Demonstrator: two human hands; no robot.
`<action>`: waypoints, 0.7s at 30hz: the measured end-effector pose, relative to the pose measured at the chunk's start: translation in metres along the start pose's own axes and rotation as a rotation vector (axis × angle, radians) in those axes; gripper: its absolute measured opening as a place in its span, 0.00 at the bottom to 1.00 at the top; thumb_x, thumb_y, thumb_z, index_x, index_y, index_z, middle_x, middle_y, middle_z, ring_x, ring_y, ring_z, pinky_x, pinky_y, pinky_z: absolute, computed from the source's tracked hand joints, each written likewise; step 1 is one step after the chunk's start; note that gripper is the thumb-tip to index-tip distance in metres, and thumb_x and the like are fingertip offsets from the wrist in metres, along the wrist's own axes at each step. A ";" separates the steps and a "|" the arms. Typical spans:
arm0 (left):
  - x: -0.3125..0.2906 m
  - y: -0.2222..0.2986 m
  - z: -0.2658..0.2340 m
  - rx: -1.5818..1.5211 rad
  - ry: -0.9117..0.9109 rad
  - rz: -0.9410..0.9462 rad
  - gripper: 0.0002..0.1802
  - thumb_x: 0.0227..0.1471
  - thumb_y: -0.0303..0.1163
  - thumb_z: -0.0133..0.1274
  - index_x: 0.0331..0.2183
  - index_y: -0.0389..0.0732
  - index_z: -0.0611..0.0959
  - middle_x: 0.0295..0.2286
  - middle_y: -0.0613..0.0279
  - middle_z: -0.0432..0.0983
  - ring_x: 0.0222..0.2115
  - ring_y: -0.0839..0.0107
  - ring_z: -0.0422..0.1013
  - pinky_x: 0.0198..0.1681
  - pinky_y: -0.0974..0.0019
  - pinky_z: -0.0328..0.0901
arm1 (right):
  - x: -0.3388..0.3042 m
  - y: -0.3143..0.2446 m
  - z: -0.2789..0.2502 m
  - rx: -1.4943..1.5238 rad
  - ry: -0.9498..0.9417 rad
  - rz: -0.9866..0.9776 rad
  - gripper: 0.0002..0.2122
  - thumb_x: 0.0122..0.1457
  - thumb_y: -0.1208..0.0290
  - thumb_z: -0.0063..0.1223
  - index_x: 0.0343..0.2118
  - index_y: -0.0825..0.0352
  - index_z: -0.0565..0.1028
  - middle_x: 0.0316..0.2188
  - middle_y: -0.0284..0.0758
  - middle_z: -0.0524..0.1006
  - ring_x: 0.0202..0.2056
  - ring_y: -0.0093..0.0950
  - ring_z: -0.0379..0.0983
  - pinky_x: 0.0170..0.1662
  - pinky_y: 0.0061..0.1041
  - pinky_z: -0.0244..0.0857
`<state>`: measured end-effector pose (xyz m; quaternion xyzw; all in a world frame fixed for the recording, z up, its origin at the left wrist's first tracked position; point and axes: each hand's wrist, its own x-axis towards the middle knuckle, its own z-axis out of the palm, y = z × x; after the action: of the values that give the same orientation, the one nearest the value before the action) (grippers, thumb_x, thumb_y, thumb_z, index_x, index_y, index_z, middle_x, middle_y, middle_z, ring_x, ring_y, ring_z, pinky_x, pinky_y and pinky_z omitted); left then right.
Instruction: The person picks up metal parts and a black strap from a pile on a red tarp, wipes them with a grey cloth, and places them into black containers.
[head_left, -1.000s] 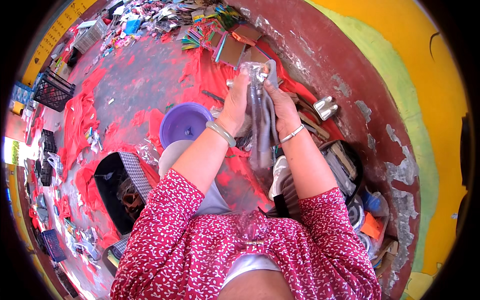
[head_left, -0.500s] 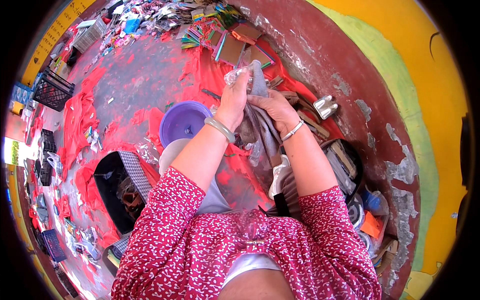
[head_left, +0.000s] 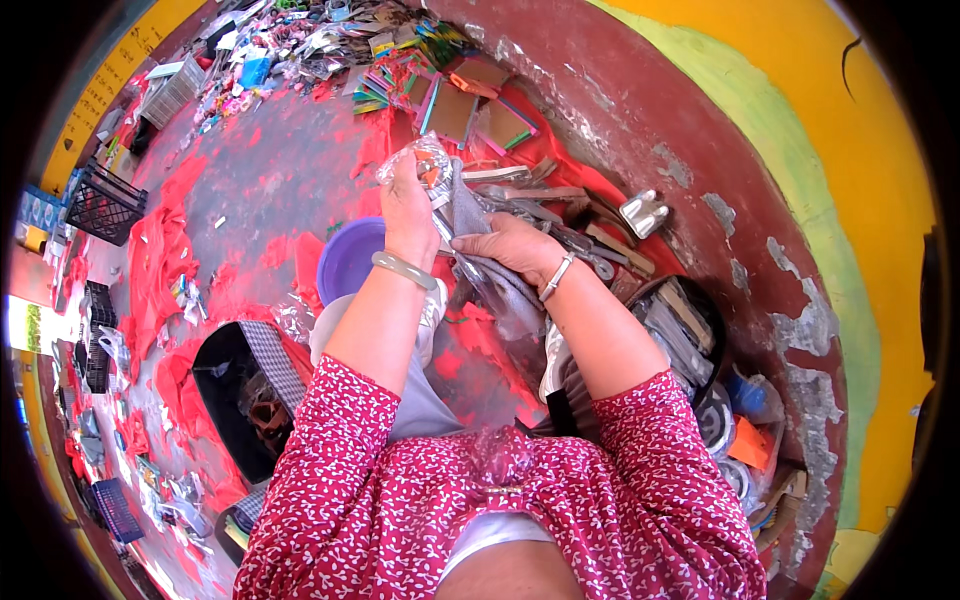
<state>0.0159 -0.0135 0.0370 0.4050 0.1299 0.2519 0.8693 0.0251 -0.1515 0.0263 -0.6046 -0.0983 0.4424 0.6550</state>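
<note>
My left hand [head_left: 408, 215] is closed on a clear plastic-wrapped item [head_left: 430, 165] with shiny silver and orange parts. Its exact kind cannot be made out. A grey cloth [head_left: 468, 212] hangs beside the package and trails down between my hands. My right hand [head_left: 515, 250] is closed on this cloth, thumb on top and fingers underneath. Below and left of my hands, a purple basin [head_left: 345, 262] is partly covered by my left forearm.
An open black case [head_left: 225, 390] lies to the left, a black bin [head_left: 715, 320] of long pieces to the right. Brown and grey pieces [head_left: 620, 245] line the peeling red wall [head_left: 690, 120]. Coloured boards [head_left: 455, 110] lie ahead; a black crate [head_left: 105, 205] stands far left.
Both hands have moved left, the left one further, so they are wider apart. The plastic-wrapped item now shows orange and silver. My left forearm covers more of the basin.
</note>
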 end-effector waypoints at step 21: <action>0.045 0.030 -0.034 -0.165 0.294 0.036 0.13 0.54 0.37 0.40 0.31 0.35 0.71 0.22 0.56 0.70 0.21 0.64 0.69 0.25 0.62 0.68 | -0.041 -0.006 -0.018 -0.529 -0.089 -0.102 0.16 0.52 0.70 0.50 0.43 0.69 0.67 0.30 0.31 0.72 0.30 0.18 0.66 0.34 0.21 0.63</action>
<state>0.0292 0.0486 0.0373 0.2933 0.2272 0.3338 0.8665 0.0155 -0.1921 0.0442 -0.7289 -0.2694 0.3941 0.4908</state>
